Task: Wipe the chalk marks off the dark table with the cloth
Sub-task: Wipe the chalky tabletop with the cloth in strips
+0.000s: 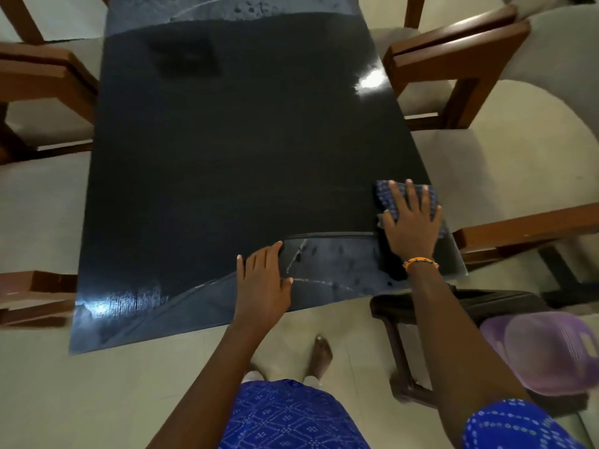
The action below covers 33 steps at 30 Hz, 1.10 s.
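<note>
- Pressing flat, the fingers point(409, 197) of the right hand point(411, 222) are spread straight over the cloth point(385, 192); they do not curl around it, they only push it down
- The cloth is blue with a small check pattern and lies on the dark bench point(233, 150) at its right edge, near the corner closest to the person; part of it is hidden under the palm
- An orange band point(420, 262) sits on the right wrist
- The left hand point(264, 280) rests with straight fingers on the near edge of the bench and holds nothing
- Between the two hands there are pale chalk marks point(296, 258): a short slanted line and a thin curved line, inside a duller grey patch of the surface
- Another grey patch with a curved chalk line point(201, 8) is at the far end of the bench; the middle part looks dark and glossy
- Wooden chairs point(453, 56) with light cushions stand on both sides of the bench
- A purple plastic basket point(544, 351) lies on a seat at the right, beside the right arm
- A bare foot point(322, 354) stands on the light floor below the bench edge
</note>
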Available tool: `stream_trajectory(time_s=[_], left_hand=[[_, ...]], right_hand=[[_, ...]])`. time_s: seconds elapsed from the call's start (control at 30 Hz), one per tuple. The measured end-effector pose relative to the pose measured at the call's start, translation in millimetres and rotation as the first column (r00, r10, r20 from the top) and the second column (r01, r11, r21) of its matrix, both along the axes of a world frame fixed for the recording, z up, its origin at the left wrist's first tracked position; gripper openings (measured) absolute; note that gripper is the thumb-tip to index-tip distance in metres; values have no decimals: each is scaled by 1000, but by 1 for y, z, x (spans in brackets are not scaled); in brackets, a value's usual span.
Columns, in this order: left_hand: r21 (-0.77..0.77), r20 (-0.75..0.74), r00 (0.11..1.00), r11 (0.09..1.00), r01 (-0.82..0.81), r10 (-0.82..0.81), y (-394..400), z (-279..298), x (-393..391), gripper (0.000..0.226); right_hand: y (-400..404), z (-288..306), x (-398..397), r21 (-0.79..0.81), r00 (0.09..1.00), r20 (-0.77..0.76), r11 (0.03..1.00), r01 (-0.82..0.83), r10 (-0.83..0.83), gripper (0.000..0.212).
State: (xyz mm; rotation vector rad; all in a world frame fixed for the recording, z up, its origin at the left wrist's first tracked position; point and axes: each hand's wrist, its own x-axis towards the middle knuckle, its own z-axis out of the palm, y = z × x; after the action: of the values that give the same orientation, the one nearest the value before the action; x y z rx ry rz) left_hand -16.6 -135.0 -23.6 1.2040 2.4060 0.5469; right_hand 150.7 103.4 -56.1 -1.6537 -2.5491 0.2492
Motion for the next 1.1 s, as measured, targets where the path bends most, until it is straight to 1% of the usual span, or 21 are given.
stream_trajectory(time_s=[0.07,0.13,0.23,0.27,0.33,0.4,0.47,0.53,0.6,0.7,0.77,0.83,0.97,1.03,1.1], left_hand=[[1,11,1000,1000,8,-8,-3,-3,3,68],[8,26,999,1000,21,-21,-7,-5,2,76],[28,45,998,999,34,-36,-14,-5,1,94],[35,44,998,999,35,-36,-16,-4,1,99],[45,40,999,998,32,-34,-21,-3,1,105],[56,35,999,998,16,-18,-27,-3,-1,109],[56,27,999,998,-28,26,-34,-1,-3,111],[61,33,995,994,-94,93,-42,-1,-6,114],[65,39,989,988,-143,141,-48,-1,-6,115],[36,24,991,990,-136,135,-50,-2,1,114],[18,20,996,996,-92,92,-45,-2,8,115],[0,11,1000,1000,-19,19,-33,-1,19,117],[-52,-60,992,992,112,-115,-4,0,49,120],[-67,-83,985,987,143,-149,8,-1,63,119],[-73,-111,984,989,129,-137,15,-2,72,117]], right_hand=[[9,0,21,-3,997,6,997,78,-78,64],[8,0,25,-13,989,1,989,148,-148,62],[-11,1,6,-42,959,-30,958,282,-283,63],[-20,1,-5,-42,958,-29,957,285,-287,64],[-43,2,-33,-34,980,-13,980,198,-199,65],[-72,3,-69,-37,998,-20,998,55,-56,66],[-108,4,-109,-65,992,-62,991,-115,111,67],[-142,4,-139,-93,946,-95,943,-319,310,67],[-164,1,-150,-110,877,-86,870,-481,473,65],[-159,-3,-136,-90,802,-115,798,-596,586,62],[-147,-3,-119,-53,780,-129,781,-623,613,61],[-128,-2,-94,-19,808,-127,813,-582,575,61],[-75,-4,-29,28,912,-56,914,-406,407,66],[-46,-5,8,26,950,-13,949,-313,313,68],[-22,-6,42,27,976,5,976,-217,217,68]])
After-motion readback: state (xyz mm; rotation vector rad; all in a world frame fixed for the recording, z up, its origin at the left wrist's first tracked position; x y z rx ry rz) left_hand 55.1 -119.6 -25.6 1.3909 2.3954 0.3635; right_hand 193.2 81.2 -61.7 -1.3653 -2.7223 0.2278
